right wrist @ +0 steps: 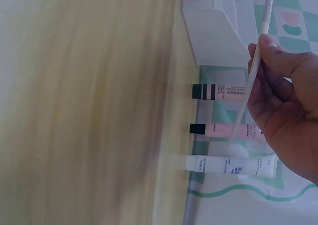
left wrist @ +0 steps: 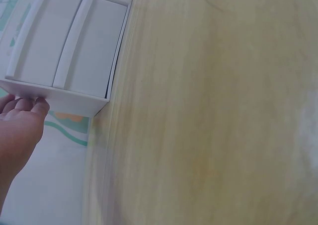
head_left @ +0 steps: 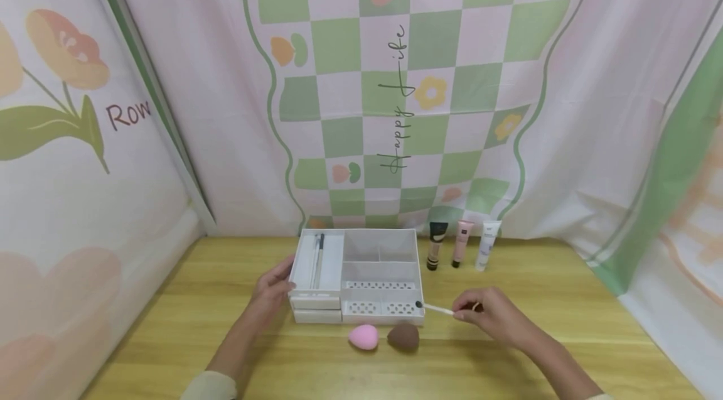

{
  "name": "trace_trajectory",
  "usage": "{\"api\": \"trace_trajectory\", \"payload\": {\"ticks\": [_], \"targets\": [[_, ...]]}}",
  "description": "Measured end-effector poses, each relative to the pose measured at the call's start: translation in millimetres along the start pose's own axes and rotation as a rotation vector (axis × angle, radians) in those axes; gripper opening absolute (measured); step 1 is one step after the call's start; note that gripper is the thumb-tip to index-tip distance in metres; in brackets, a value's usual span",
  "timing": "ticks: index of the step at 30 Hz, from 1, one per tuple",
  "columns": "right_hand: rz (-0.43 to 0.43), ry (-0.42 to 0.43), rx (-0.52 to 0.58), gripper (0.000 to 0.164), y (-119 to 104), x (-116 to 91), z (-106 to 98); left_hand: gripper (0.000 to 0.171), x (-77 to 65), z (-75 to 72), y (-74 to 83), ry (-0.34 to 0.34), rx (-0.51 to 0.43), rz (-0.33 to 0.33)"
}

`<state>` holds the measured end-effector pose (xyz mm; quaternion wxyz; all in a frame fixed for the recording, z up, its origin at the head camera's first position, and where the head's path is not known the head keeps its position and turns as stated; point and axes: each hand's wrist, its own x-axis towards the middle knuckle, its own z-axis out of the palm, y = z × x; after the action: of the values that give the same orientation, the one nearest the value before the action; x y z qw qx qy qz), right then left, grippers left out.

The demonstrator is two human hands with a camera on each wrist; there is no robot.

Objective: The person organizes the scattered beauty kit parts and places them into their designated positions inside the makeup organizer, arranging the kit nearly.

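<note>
A white desktop organizer [head_left: 380,277] with compartments and two small drawers [left wrist: 52,36] stands on the table. My left hand [head_left: 274,287] rests against its left side, fingertips on the side wall in the left wrist view. My right hand [head_left: 492,314] pinches a makeup brush [right wrist: 254,66] with a thin white handle and a small dark tip. In the head view the brush tip overlaps the organizer's front right corner. Two slim brushes [head_left: 319,262] lie in the organizer's left top tray. A pink makeup sponge [head_left: 364,337] and a brown makeup sponge [head_left: 403,337] sit before it.
Right of the organizer stand a black-and-beige tube [head_left: 433,246], a pink tube [head_left: 462,244] and a white tube [head_left: 488,246]. The wooden table [head_left: 305,368] ends at a patterned curtain [head_left: 390,73] behind, with more cloth at both sides.
</note>
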<state>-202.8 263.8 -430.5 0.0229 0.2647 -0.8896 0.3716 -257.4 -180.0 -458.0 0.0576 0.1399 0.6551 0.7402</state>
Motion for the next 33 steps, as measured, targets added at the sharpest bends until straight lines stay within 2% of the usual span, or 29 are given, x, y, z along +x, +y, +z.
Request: {"api": "trace_trajectory", "payload": {"ticks": [6, 11, 17, 23, 33], "targets": [[0.000, -0.009, -0.009, 0.009, -10.6, 16.7, -0.4, 0.073, 0.4, -0.4, -0.7, -0.010, -0.014, 0.005], [-0.037, 0.007, -0.035, 0.007, -17.6, 33.9, 1.3, 0.073, 0.0, -1.0, -0.7, -0.013, -0.014, 0.008], [-0.031, 0.011, -0.074, 0.006, -22.1, 54.6, 6.0, 0.072, 0.1, -1.4, -0.4, -0.009, -0.004, -0.010], [-0.071, 0.011, -0.089, 0.005, -26.4, 75.5, 10.8, 0.072, -0.4, -1.2, 0.4, 0.001, 0.009, -0.026], [-0.076, -0.010, -0.175, 0.006, -37.2, 104.5, 23.8, 0.072, -1.6, 0.0, 0.3, 0.011, 0.012, -0.002]]}}
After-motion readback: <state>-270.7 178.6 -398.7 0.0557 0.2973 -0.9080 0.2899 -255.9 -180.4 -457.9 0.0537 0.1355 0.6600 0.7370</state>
